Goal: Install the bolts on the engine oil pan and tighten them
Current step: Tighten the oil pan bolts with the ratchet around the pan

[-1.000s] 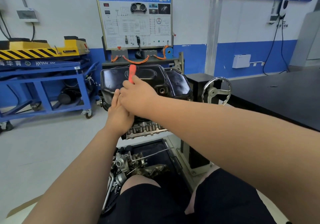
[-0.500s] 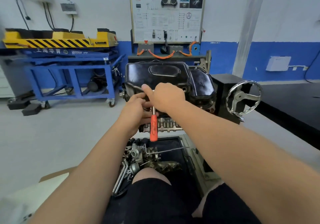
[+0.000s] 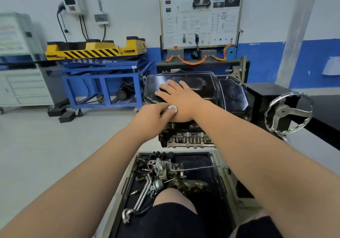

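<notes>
The black engine oil pan [image 3: 230, 94] sits upside-up on the engine block [image 3: 185, 138] in the middle of the head view. My right hand [image 3: 176, 98] lies flat on the pan's top with its fingers spread. My left hand [image 3: 152, 116] is at the pan's near edge, thumb and fingers curled round the round silver head of a ratchet wrench [image 3: 172, 109]. The wrench's handle and the bolt under it are hidden by my hands. Small bolt heads [image 3: 191, 126] show along the pan's front flange.
A chrome handwheel [image 3: 288, 112] sticks out on the right of the engine stand. Below, a black tray [image 3: 207, 164] holds loose engine parts [image 3: 165, 171]. A blue cart [image 3: 103, 83] with a yellow lift stands left; a training board [image 3: 200, 17] is behind.
The red wrench handle swung from pointing up to pointing down. My right hand then left it and now lies flat on the pan. The handle is out of sight.
</notes>
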Tool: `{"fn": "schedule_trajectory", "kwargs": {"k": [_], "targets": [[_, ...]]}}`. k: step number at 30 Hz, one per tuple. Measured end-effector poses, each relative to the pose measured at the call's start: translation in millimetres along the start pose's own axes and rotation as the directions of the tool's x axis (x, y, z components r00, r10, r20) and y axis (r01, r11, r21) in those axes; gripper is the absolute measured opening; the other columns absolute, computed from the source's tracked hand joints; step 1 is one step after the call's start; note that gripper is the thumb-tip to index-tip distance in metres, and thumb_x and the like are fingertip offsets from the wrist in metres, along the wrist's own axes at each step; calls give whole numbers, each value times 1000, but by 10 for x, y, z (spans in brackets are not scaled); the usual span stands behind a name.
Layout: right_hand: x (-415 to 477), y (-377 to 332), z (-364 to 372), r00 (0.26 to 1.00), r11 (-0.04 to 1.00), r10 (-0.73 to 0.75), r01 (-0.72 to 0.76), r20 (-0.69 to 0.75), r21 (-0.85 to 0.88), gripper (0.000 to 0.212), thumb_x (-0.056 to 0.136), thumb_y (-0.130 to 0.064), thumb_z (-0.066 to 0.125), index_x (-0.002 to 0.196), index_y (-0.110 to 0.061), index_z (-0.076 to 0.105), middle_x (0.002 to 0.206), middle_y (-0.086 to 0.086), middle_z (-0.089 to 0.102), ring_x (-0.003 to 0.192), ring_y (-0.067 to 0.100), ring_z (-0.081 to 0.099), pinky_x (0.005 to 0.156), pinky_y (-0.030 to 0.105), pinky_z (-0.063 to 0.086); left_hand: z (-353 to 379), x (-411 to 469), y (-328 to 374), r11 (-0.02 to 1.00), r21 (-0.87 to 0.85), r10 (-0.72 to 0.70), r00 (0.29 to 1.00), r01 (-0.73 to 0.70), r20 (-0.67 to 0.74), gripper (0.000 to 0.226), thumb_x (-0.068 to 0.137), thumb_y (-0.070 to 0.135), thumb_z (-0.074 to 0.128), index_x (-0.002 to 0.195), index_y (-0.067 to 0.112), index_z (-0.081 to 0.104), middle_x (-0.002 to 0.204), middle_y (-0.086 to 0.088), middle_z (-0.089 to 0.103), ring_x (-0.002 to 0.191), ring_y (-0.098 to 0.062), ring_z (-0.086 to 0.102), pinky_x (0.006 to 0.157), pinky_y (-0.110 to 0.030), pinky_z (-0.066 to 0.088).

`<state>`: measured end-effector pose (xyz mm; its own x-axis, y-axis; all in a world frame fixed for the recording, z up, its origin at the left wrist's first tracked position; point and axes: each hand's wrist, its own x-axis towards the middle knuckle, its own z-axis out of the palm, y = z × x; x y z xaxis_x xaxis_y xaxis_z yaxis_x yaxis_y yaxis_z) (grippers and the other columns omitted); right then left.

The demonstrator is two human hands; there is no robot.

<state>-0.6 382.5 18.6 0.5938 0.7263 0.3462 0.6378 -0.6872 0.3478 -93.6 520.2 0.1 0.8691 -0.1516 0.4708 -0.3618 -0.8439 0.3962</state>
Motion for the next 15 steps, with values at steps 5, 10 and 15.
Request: {"fn": "schedule_trajectory", "kwargs": {"k": [5, 10, 15], "targets": [[51, 19, 139, 997, 1000, 17, -16, -82, 7, 68, 90, -47, 32, 152, -25, 13, 160, 2, 7, 147, 26, 1, 117, 51, 4, 78, 88, 85, 995, -5, -97, 984, 98, -150, 23, 98, 42, 43, 100, 23, 56, 73, 11, 58, 66, -7, 53, 54, -24, 35], [30, -69, 200, 989, 992, 121, -123, -84, -24, 69, 94, -40, 37, 152, -23, 4, 161, 0, -1, 147, 23, -5, 117, 50, 1, 252, 47, 298, 944, -169, -312, 933, 283, -177, 37, 95, 38, 51, 120, 11, 49, 101, -5, 65, 86, -25, 64, 73, -36, 49], [21, -111, 195, 989, 990, 141, -141, -48, 13, 82, 87, -60, 37, 153, -22, 5, 161, 0, 0, 147, 24, -5, 116, 52, -1, -131, -5, 123, 867, 494, 96, 995, -68, -32, 27, 95, 32, 51, 119, 21, 57, 114, -3, 54, 105, -27, 50, 87, -40, 37]]}}
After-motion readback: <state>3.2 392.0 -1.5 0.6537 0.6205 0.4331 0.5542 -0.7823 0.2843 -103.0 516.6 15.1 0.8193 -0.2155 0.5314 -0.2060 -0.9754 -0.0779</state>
